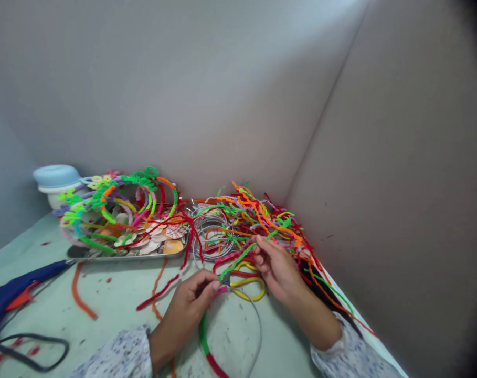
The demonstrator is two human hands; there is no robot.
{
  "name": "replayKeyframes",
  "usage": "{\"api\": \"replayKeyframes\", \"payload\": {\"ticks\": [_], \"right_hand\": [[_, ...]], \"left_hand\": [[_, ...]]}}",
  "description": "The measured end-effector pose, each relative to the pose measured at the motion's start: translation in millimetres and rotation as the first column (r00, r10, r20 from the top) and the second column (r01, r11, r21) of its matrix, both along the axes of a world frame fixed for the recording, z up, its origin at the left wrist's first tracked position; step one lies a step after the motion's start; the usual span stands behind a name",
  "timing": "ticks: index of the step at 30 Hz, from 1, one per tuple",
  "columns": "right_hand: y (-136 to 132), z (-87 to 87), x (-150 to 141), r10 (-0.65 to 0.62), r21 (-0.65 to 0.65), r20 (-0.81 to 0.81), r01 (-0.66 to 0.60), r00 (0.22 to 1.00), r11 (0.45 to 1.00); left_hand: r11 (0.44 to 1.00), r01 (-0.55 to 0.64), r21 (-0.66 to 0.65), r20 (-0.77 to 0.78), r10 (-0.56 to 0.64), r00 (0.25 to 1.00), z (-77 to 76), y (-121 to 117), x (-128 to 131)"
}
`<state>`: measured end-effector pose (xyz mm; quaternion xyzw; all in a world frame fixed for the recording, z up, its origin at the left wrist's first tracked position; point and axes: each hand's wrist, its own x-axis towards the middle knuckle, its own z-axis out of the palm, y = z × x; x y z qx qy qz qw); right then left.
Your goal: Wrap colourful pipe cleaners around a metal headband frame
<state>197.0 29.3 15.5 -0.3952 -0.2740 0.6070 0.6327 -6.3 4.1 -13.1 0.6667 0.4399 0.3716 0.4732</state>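
My left hand (185,304) pinches a wire hoop (203,336) between thumb and fingers, at the near end of a green pipe cleaner (238,261). Green, red and pink fuzzy wrapping covers part of the hoop; its right side is bare grey wire. The green pipe cleaner slants up to my right hand (277,270), whose thumb and fingertips are closed on its far part. Under and between the hands lie scissors with yellow handles (264,286); the hands and hoop hide part of them.
Behind, a metal tray (144,257) holds shells and several colourful fuzzy hoops (104,202). A coil of wire (210,233) and a heap of pipe cleaners (262,207) sit against the wall. At left are a blue glue gun (21,286), its cable (65,341) and a blue-lidded container (57,178).
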Motion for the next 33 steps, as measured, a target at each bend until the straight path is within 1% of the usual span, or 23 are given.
{"api": "replayKeyframes", "payload": {"ticks": [2, 3, 5, 7, 13, 18, 25, 27, 28, 29, 30, 31, 32, 33], "right_hand": [[4, 4.1, 10, -0.03, 0.009, -0.012, 0.031, 0.999, 0.999], [6, 6.3, 15, -0.067, 0.022, -0.024, 0.068, 0.997, 0.997], [10, 10.5, 24, -0.078, 0.045, -0.078, 0.082, 0.994, 0.996], [14, 13.4, 33, -0.123, 0.013, -0.122, 0.125, 0.985, 0.992], [24, 14.4, 54, -0.249, -0.023, -0.144, 0.248, 0.958, 0.968], [27, 15.0, 66, -0.261, -0.042, -0.173, 0.257, 0.95, 0.965], [31, 9.3, 74, -0.308, -0.006, 0.007, 0.308, 0.951, 0.951], [30, 9.8, 74, -0.306, -0.007, 0.045, 0.307, 0.951, 0.952], [29, 11.5, 73, -0.308, 0.005, 0.095, 0.309, 0.947, 0.951], [28, 14.3, 71, -0.316, 0.032, 0.182, 0.316, 0.931, 0.948], [25, 18.3, 69, -0.331, 0.075, 0.296, 0.324, 0.896, 0.943], [22, 23.4, 67, -0.353, 0.145, 0.454, 0.323, 0.818, 0.935], [18, 29.4, 65, -0.366, 0.205, 0.598, 0.305, 0.713, 0.93], [13, 36.0, 62, -0.38, 0.26, 0.698, 0.279, 0.608, 0.924]], "left_hand": [[0.998, -0.054, 0.01, 0.025, 0.054, 0.998, -1.5, 2, -1], [0.996, -0.085, 0.012, 0.037, 0.085, 0.996, -2.5, 3, -2], [0.989, -0.145, -0.001, 0.061, 0.145, 0.988, -4.6, 6, -4], [0.982, -0.187, -0.022, 0.073, 0.188, 0.979, -6.1, 8, -5], [0.971, -0.232, -0.057, 0.097, 0.236, 0.967, -5.5, 8, -4], [0.967, -0.234, -0.101, 0.136, 0.246, 0.96, -3.5, 8, -4], [0.963, -0.232, -0.139, 0.17, 0.254, 0.952, -5.7, 10, -5], [0.964, -0.228, -0.14, 0.176, 0.25, 0.952, -7.6, 10, -5], [0.964, -0.226, -0.138, 0.181, 0.249, 0.951, -8.5, 11, -5], [0.965, -0.225, -0.137, 0.187, 0.249, 0.95, -9.2, 11, -5], [0.965, -0.225, -0.138, 0.193, 0.249, 0.949, -9.6, 11, -5], [0.965, -0.222, -0.141, 0.201, 0.248, 0.948, -9.7, 12, -5], [0.965, -0.216, -0.147, 0.211, 0.244, 0.947, -9.5, 12, -5], [0.966, -0.21, -0.154, 0.225, 0.241, 0.944, -9.0, 12, -5]]}}
